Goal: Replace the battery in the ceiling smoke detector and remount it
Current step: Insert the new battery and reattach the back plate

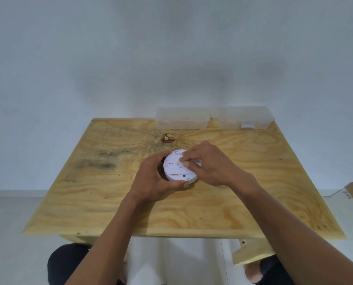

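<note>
Hands (157, 177) over detector (176, 168) (half hidden)

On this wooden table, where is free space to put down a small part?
The plywood table is bare on its left half and along the near edge. Its middle is crowded: left hand and right hand grip the round white smoke detector. Two clear plastic boxes fill the far right edge.
</note>
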